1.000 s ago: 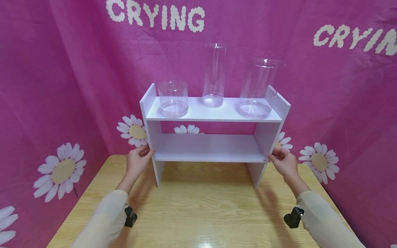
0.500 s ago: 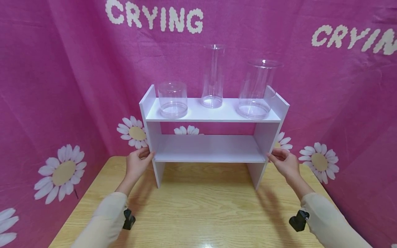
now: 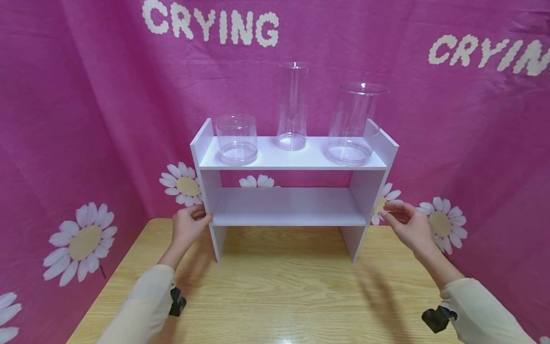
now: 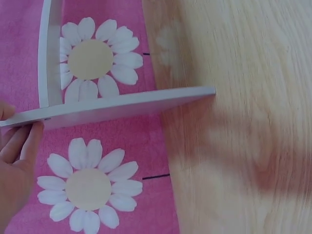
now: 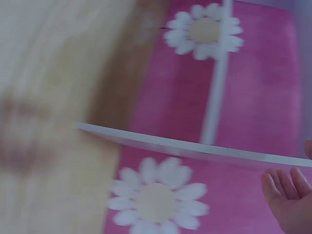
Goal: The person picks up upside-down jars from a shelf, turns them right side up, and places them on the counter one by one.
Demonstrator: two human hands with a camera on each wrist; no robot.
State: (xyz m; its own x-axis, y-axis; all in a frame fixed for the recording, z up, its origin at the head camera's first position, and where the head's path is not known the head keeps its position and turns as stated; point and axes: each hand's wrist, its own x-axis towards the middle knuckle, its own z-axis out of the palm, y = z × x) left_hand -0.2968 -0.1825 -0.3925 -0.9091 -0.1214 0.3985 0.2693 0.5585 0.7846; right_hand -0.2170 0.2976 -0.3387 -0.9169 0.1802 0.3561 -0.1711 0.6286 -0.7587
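A white two-tier shelf (image 3: 289, 206) stands upright on the wooden table. My left hand (image 3: 187, 227) holds its left side panel at the height of the lower board. In the left wrist view, thumb and fingers lie on opposite faces of that panel (image 4: 129, 103). To the right of the shelf, my right hand (image 3: 413, 228) is apart from the right panel, fingers loosely bent and holding nothing. On the top board stand three clear containers: a short wide cylinder (image 3: 237, 152), a tall narrow vase (image 3: 291, 141) and a wide-rimmed vase (image 3: 349, 154).
The light wooden table (image 3: 283, 296) extends in front of the shelf. Behind and at both sides hangs a pink cloth (image 3: 343, 38) with daisies and white lettering. Black wrist cameras (image 3: 437, 319) sit at both cuffs.
My right hand has let go of the right side panel and moved outward to the right. My left hand keeps its hold, and the shelf and containers stay in place.
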